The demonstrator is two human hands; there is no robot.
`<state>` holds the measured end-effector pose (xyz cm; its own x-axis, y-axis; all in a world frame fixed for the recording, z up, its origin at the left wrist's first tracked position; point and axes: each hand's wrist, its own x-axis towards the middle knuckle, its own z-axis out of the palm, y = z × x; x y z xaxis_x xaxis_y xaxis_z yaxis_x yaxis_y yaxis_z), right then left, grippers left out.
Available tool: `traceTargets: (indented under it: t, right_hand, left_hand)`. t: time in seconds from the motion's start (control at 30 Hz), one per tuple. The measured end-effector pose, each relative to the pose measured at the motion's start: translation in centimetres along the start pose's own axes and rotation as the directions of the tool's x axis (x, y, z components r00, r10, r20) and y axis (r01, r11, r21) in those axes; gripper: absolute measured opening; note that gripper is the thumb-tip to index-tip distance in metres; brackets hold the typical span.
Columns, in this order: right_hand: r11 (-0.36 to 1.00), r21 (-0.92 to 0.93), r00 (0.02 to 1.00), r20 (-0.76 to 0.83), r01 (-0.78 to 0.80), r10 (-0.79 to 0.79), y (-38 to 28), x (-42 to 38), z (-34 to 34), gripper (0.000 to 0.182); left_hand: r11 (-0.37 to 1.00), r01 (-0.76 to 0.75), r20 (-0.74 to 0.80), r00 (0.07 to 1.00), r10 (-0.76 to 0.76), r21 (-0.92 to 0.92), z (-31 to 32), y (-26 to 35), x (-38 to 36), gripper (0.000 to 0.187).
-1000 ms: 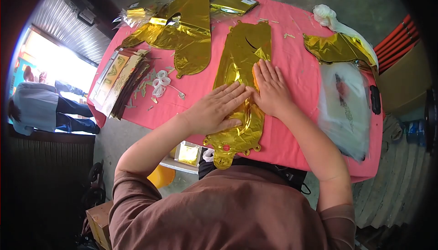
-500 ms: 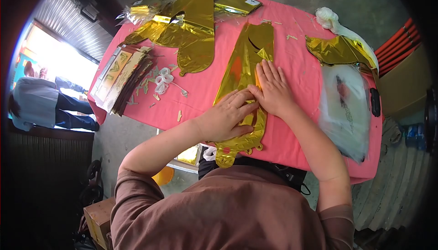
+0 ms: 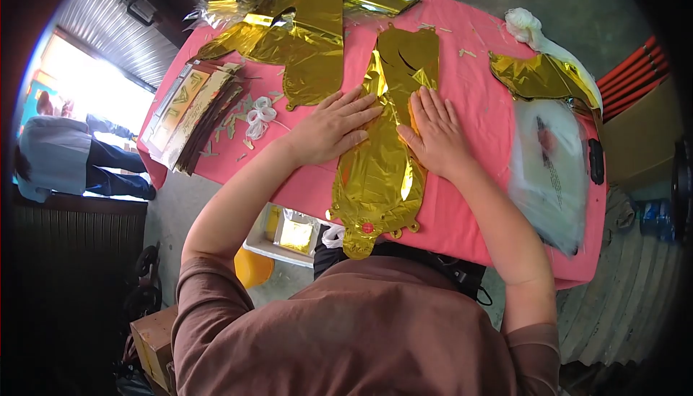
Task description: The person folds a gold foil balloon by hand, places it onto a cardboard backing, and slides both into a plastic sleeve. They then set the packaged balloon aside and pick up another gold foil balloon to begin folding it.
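A flat gold foil balloon [image 3: 379,186] lies lengthwise before me on the pink tablecloth [image 3: 462,208], its tabbed end hanging over the near edge. My left hand [image 3: 336,125] rests palm down with fingers spread, the fingertips on the balloon's left edge. On its right edge lies my right hand [image 3: 437,132], also flat and open. The foil between the hands is creased and shiny. Beyond my left hand, a larger gold foil balloon [image 3: 310,42] is spread out. White string [image 3: 260,116] sits coiled to the left of my left hand.
Printed packets [image 3: 191,114] are stacked at the left among small paper scraps. Clear plastic bags [image 3: 548,172] and another gold foil piece [image 3: 538,78] lie at the right. Below the table is a white bin [image 3: 281,248]. A person [image 3: 68,154] stands by the doorway.
My left hand has moved up and left, from across the balloon to its left edge. The foil has opened out wider. My right hand stays nearly in place.
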<state>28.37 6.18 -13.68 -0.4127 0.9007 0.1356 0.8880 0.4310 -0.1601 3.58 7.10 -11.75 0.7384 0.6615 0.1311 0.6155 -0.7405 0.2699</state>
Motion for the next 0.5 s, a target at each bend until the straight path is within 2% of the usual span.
traceTargets:
  t: [0.13,0.27,0.33,0.5]
  right_hand:
    - [1.000,0.026,1.000,0.000,0.005,-0.005,-0.1,0.0,-0.1,0.075]
    - [1.000,-0.012,1.000,-0.003,0.012,-0.012,-0.1,-0.1,-0.1,0.077]
    - [1.000,-0.015,1.000,-0.001,0.006,-0.006,-0.2,-0.1,-0.3,0.078]
    - [1.000,-0.018,1.000,0.008,0.006,-0.006,-0.3,-0.1,-0.3,0.079]
  left_hand:
    - [0.997,0.002,0.023,1.000,-0.004,0.082,-0.2,0.2,-0.2,0.054]
    - [0.996,-0.008,0.019,1.000,0.007,0.090,-0.3,0.3,-0.1,0.057]
    - [0.987,0.035,0.033,0.999,-0.041,0.159,-0.4,0.4,0.1,0.059]
    - [0.986,0.088,0.016,0.996,-0.091,0.138,0.0,-1.9,2.6,0.064]
